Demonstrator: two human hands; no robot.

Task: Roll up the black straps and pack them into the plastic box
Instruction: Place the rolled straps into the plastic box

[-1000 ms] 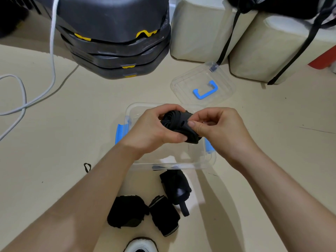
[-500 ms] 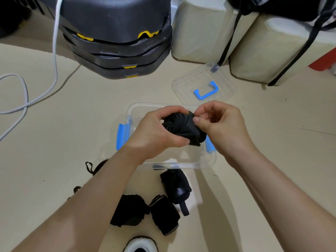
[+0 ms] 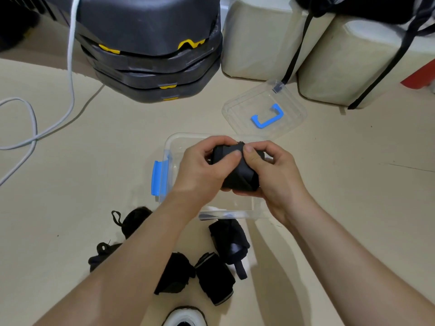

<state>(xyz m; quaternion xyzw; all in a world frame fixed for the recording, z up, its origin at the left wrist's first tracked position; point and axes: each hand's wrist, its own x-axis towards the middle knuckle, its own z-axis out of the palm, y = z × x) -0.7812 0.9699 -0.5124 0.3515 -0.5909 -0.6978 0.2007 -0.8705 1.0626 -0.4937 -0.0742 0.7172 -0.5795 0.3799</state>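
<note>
Strap roll point(image 3: 240, 177) — now flat side up

**Rolled strap point(image 3: 240, 175) held over the plastic box point(image 3: 168, 149)**

We see the left hand point(image 3: 200, 170) and right hand point(image 3: 277, 177) curled round it, thumbs pressed on top. Three more rolls point(image 3: 214, 276) lie just before the box; dark pieces point(image 3: 134, 220), perhaps straps, peek from under the left forearm

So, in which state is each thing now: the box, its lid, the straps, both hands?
plastic box: open, lid off, on the floor.
lid: off, lying behind the box.
held strap: rolled, over the box.
left hand: grips the held strap.
right hand: grips the held strap.
three floor straps: rolled, outside the box.
</note>
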